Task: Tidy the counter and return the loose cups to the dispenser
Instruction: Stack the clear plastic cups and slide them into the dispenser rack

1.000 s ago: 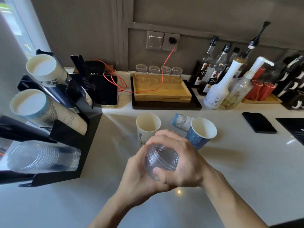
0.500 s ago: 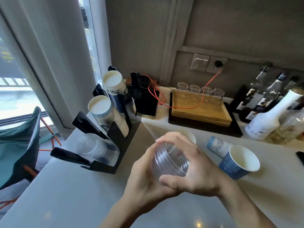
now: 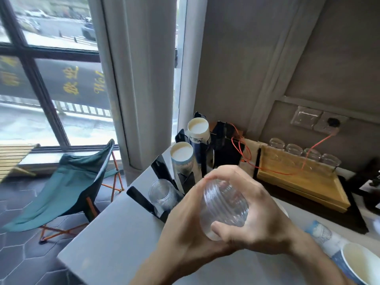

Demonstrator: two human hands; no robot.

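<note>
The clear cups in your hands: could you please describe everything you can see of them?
The clear cups are a nested stack of thin, transparent plastic with fine ribbed rims. The stack lies tilted on its side above the counter, rims pointing left toward the dispenser. The left hand cups it from below and the right hand wraps over it, thumb pressed on the lower edge. How many cups it holds cannot be told.

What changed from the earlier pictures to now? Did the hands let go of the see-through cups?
No. The view swung left toward the window, and the clear cups now sit closer to the dispenser. Nothing was let go: the left hand and right hand still clasp them. The blue paper cup stayed on the counter.
</note>
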